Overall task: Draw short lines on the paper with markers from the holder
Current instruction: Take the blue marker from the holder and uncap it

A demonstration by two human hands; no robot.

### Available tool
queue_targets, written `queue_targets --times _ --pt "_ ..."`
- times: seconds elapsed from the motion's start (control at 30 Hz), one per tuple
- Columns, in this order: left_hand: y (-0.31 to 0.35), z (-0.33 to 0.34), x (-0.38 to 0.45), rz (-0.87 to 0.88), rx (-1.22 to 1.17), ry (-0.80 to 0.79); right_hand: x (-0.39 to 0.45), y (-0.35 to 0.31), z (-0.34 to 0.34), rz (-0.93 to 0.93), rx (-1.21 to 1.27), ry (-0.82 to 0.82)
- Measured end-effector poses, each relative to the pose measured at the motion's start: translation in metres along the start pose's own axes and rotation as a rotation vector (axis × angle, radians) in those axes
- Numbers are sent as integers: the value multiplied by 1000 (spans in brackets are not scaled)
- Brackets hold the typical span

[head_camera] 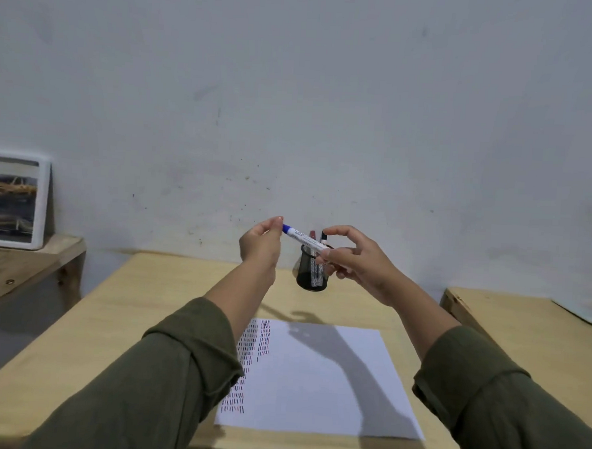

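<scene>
A white marker with a blue cap (304,239) is held level in the air above the table. My right hand (354,261) grips its barrel. My left hand (261,244) pinches the blue cap end. Behind them stands a black mesh holder (311,275) with a red marker (312,234) and a dark marker (323,238) sticking up. The white paper (314,376) lies on the wooden table (139,305) below, with columns of short red and dark lines along its left side, partly hidden by my left sleeve.
A framed picture (11,199) leans on the wall on a low wooden shelf (21,268) at the left. A second wooden table (522,325) stands at the right with a sheet on its far edge. The wall is close behind the holder.
</scene>
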State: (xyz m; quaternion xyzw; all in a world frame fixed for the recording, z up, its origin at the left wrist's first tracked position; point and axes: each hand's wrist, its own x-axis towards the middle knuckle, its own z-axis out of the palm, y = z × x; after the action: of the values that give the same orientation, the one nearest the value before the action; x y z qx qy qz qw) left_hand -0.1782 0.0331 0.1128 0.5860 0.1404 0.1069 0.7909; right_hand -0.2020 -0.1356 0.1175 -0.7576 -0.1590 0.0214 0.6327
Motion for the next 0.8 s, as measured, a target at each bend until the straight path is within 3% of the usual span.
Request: queue_targets --times 0.1,0.23,0.6,0.8 --pt "-2 -7 -12 -59 -70 53 -12 2 7 -36 208 25" --pt "-4 -8 -29 -57 -42 2 -17 0 25 -70 380 88" --pt "-2 -28 -36 -86 -207 -431 -18 -6 61 -82 551 133" --pt "-3 -27 -28 -118 -211 -357 -15 -4 65 -101 527 128"
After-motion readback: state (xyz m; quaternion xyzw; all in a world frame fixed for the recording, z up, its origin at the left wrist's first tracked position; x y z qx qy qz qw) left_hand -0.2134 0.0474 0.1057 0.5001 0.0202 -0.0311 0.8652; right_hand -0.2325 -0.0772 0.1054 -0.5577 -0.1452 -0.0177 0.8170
